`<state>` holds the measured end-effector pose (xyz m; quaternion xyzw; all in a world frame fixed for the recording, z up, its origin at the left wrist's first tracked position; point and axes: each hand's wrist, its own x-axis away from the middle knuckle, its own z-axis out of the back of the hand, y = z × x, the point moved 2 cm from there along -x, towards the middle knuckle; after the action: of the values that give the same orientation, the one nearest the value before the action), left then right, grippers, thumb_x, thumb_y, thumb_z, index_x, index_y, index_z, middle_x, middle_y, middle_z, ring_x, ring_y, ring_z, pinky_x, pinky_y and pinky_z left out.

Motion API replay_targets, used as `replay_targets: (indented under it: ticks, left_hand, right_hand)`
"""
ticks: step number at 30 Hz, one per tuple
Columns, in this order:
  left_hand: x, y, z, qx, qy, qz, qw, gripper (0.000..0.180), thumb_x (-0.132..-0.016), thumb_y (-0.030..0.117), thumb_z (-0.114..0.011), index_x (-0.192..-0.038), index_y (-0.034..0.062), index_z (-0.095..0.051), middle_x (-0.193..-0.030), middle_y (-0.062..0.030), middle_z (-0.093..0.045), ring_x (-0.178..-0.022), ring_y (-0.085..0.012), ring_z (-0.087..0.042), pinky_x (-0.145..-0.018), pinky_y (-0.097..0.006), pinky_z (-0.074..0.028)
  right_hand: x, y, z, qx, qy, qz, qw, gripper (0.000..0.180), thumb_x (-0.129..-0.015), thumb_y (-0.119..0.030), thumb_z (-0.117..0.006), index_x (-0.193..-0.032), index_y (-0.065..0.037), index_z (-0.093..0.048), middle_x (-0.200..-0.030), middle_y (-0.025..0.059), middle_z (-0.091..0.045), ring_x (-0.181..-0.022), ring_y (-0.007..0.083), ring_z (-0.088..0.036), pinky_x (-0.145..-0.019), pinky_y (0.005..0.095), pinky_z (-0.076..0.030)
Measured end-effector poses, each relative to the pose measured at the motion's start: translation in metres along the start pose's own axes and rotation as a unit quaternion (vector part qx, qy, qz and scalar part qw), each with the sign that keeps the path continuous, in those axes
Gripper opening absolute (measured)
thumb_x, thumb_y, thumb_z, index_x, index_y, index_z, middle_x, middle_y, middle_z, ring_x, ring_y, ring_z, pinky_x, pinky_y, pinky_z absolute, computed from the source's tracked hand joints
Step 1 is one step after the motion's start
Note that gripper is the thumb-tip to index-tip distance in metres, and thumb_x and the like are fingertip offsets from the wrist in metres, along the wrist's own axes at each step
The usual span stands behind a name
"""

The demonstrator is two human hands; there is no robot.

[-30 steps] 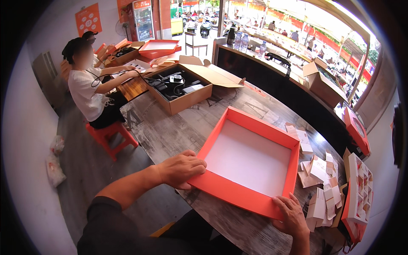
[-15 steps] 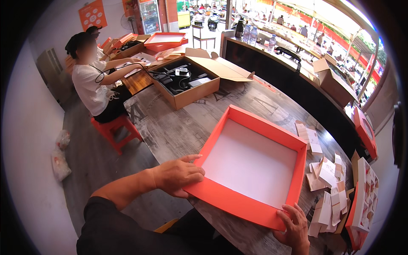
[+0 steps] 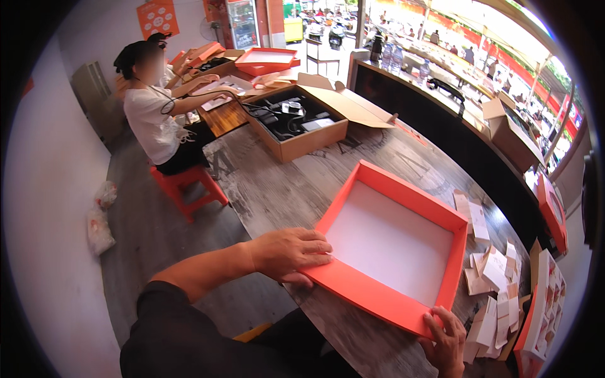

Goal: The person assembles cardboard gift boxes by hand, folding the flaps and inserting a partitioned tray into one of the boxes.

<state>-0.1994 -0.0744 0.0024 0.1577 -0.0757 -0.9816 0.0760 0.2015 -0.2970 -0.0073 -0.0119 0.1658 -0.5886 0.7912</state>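
An orange-red cardboard box tray with a white inside bottom rests on the grey wood-look table in front of me. Three of its walls stand upright; the near side shows as a broad band tilted toward me. My left hand grips the near left corner, fingers over the edge and thumb below. At the near right corner, my right hand pinches the edge, thumb on the near side and fingers over the wall.
An open brown carton with black cables and devices stands farther back. Folded white card pieces lie to the right, beside a box with a compartmented insert. At the back left, a person in a white shirt sits on a red stool.
The view has shifted, so the scene sits farther right. My left hand's fingers now lie flatter over the near left corner. My right hand keeps its hold.
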Motion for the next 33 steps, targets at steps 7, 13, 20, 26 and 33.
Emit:
replay_targets:
  ticks: [7,13,20,26,33]
  left_hand:
    - [0.002,0.001,-0.007,0.006,-0.018,0.034,0.999,0.063,-0.09,0.042,-0.074,-0.135,0.0007,-0.061,-0.133,-0.0135,-0.06,-0.127,-0.0328,-0.056,-0.113,-0.043,-0.044]
    - [0.004,-0.008,-0.019,0.012,0.005,0.012,1.0,0.063,-0.091,0.046,-0.073,-0.137,0.0046,-0.061,-0.136,-0.0124,-0.061,-0.128,-0.0323,-0.057,-0.113,-0.044,-0.043]
    - [0.005,-0.024,-0.018,0.025,-0.001,-0.02,0.999,0.064,-0.092,0.052,-0.07,-0.137,0.0071,-0.062,-0.138,-0.0091,-0.065,-0.131,-0.0284,-0.058,-0.116,-0.047,-0.039]
    - [0.014,-0.022,-0.011,0.038,-0.004,0.01,0.999,0.053,-0.091,0.043,-0.074,-0.131,0.0099,-0.063,-0.139,-0.0071,-0.066,-0.134,-0.0241,-0.058,-0.124,-0.051,-0.032]
    - [0.009,-0.022,-0.019,0.036,0.02,-0.008,0.999,0.043,-0.093,0.028,-0.073,-0.13,0.0089,-0.062,-0.144,-0.0103,-0.063,-0.137,-0.0293,-0.057,-0.122,-0.053,-0.037]
  right_hand:
    - [-0.005,-0.007,0.004,0.01,0.007,0.011,1.0,0.051,-0.094,-0.026,-0.072,-0.141,-0.009,-0.06,-0.141,0.0132,-0.064,-0.129,0.0366,-0.062,-0.107,0.048,-0.052]
    - [-0.001,-0.013,0.002,0.04,0.003,-0.007,0.999,0.051,-0.096,-0.028,-0.07,-0.142,-0.009,-0.06,-0.144,0.0129,-0.062,-0.137,0.0374,-0.056,-0.115,0.0502,-0.044]
    - [-0.001,-0.016,-0.001,0.065,-0.011,-0.008,0.998,0.049,-0.097,-0.026,-0.068,-0.142,-0.009,-0.059,-0.144,0.0123,-0.062,-0.138,0.0369,-0.054,-0.12,0.0527,-0.038]
    - [-0.002,-0.02,0.003,0.059,-0.016,-0.005,0.998,0.045,-0.097,-0.022,-0.066,-0.14,-0.009,-0.06,-0.142,0.0118,-0.063,-0.136,0.0339,-0.056,-0.12,0.0527,-0.038]
    - [0.003,-0.015,0.003,0.04,-0.05,-0.067,0.996,0.051,-0.089,-0.024,-0.07,-0.134,-0.002,-0.062,-0.142,0.0163,-0.064,-0.136,0.0412,-0.055,-0.123,0.0576,-0.032]
